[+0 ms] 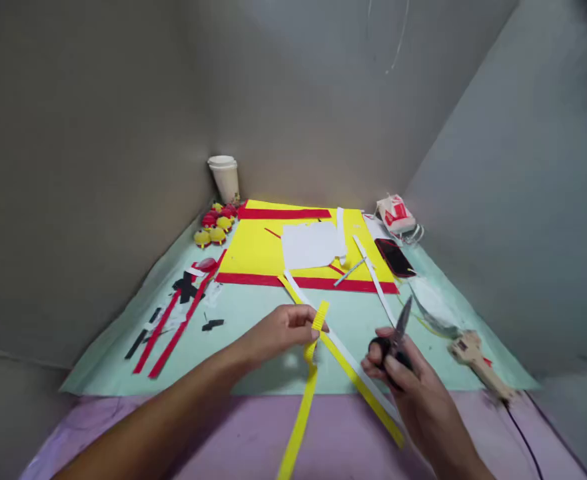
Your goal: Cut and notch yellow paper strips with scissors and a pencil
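Observation:
My left hand [293, 327] pinches a yellow paper strip [300, 413] that has a row of fine cuts along its upper part and hangs down toward me. In my right hand [408, 373] is a pair of scissors [401, 323], gripped by the black handles with the blades pointing up and away. Below the left fingers, a second yellow strip [363, 387] and a white strip [346, 353] lie side by side, slanting down to the right. The scissor blades are apart from the strip in my left hand.
Beyond my hands lies a yellow sheet [253, 250] with red bands and white paper [310, 247] on it. Red strips [183, 327] and black scraps lie left. A phone [394, 257] and a glue gun [483, 367] with a cord lie right. A paper cup [224, 179] stands behind.

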Motion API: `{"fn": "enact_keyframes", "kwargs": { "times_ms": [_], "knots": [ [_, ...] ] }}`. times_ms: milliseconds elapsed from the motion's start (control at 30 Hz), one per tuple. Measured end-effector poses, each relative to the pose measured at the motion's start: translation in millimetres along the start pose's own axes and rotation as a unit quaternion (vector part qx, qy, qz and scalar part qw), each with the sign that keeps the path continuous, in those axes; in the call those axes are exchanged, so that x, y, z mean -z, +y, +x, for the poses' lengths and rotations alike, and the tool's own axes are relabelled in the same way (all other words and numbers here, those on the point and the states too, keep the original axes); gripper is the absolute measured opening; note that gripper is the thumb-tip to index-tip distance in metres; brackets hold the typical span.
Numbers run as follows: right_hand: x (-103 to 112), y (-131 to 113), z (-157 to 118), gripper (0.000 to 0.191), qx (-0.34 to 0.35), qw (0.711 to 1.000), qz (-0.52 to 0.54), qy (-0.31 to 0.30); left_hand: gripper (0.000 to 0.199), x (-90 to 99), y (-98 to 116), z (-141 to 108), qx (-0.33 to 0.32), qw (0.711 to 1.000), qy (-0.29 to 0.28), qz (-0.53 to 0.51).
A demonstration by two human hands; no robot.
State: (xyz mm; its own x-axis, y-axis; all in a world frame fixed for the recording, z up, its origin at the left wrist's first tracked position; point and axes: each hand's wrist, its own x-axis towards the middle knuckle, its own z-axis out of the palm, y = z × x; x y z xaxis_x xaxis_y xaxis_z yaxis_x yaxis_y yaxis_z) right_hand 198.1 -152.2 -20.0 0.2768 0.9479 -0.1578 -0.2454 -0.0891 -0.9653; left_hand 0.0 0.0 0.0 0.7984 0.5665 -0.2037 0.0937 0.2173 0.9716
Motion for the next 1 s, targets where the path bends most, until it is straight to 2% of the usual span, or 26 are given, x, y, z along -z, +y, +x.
{"fn": "enact_keyframes", "kwargs": {
  "times_ms": [167,333,433,567,700,767,800,900,1000],
  "knots": [
    [-9,-13,24,0.034,0.012,0.997,-0.074,-0.013,0.018,-27.4,-1,-4,0.022,0.993,-0.111,0.018],
    [-13,-21,27,0.030,-0.010,0.989,-0.141,-0.052,0.017,-36.1,2,-7,0.026,0.988,-0.130,0.078],
    [-11,-20,26,0.030,-0.005,0.991,-0.135,-0.017,0.020,-37.2,-2,-10,0.028,0.985,-0.158,0.067],
    [-4,-14,30,0.032,0.023,0.994,-0.091,0.057,0.031,-36.0,-17,-17,0.080,0.970,-0.229,0.010],
    [7,-8,36,0.032,0.050,0.994,-0.048,0.089,0.031,-20.1,-24,-26,0.112,0.978,-0.174,0.009],
    [13,-7,37,0.033,0.055,0.992,-0.031,0.106,0.028,-6.4,-15,-31,0.098,0.985,-0.122,0.075],
    [16,-7,38,0.034,0.055,0.992,-0.023,0.115,0.026,1.0,-7,-32,0.082,0.983,-0.085,0.142],
    [21,-8,37,0.036,0.056,0.991,-0.005,0.124,0.027,22.5,20,-31,0.039,0.932,0.015,0.361],
    [17,-7,33,0.036,0.048,0.992,0.011,0.119,0.028,39.9,46,-19,-0.010,0.865,0.073,0.496]
  ]
}}
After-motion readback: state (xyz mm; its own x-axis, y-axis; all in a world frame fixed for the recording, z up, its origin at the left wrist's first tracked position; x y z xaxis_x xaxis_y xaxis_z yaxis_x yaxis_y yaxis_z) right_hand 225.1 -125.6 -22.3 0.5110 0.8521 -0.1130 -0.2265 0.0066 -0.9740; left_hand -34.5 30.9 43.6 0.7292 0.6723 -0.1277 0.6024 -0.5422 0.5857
